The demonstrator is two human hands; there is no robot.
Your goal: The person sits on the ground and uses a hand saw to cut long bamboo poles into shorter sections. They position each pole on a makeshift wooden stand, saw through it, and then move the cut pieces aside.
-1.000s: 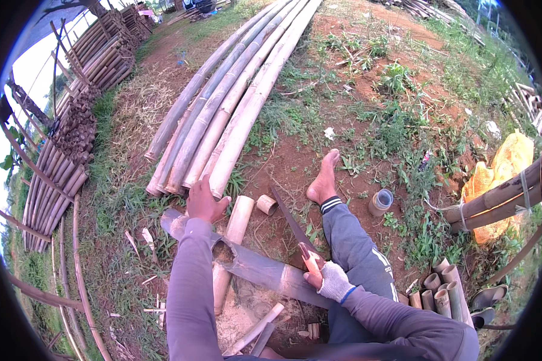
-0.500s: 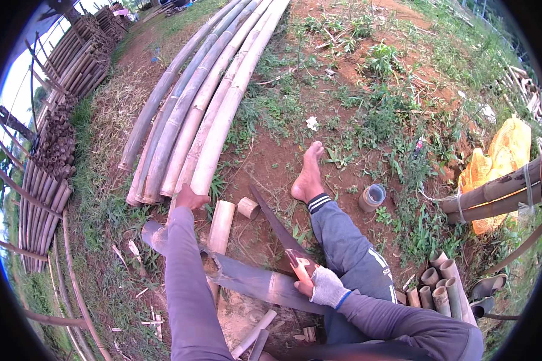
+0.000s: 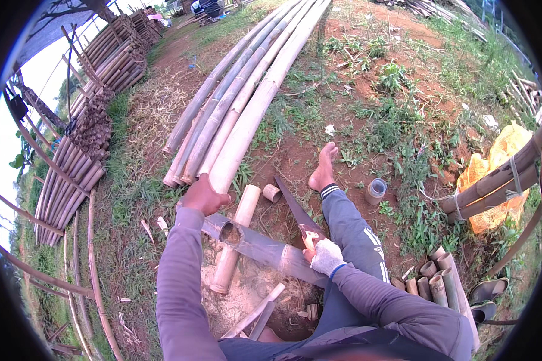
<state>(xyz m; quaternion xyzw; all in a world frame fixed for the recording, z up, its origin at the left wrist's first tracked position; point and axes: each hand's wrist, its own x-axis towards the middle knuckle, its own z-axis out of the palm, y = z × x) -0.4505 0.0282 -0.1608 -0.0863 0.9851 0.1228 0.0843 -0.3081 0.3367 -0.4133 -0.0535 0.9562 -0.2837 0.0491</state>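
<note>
My left hand (image 3: pixel 205 195) is bare and closed around the near end of a pale bamboo pole (image 3: pixel 239 139), the rightmost of several long poles lying on the ground. My fingers partly hide that end. In my gloved right hand (image 3: pixel 327 257) is the orange handle of a handsaw (image 3: pixel 295 204), its dark blade pointing away from me, clear of the bamboo. A thick grey bamboo tube (image 3: pixel 265 251) lies crosswise in front of me, with a dark opening at its upper left part. It rests over a shorter pale bamboo piece (image 3: pixel 245 207). Beyond that lies a short bamboo offcut (image 3: pixel 271 192).
My bare foot (image 3: pixel 324 168) is beyond the saw, near a plastic cup (image 3: pixel 376 189). At right stand cut bamboo tubes (image 3: pixel 438 290), dark sandals (image 3: pixel 489 290) and an orange mesh sack (image 3: pixel 498 162) behind tied poles. Stacked bamboo (image 3: pixel 66 180) lies left. Split strips (image 3: pixel 259 313) lie close in.
The whole view has shifted, so most things sit further right and higher in the picture. My left hand stays at the pole's end and my right hand keeps hold of the saw.
</note>
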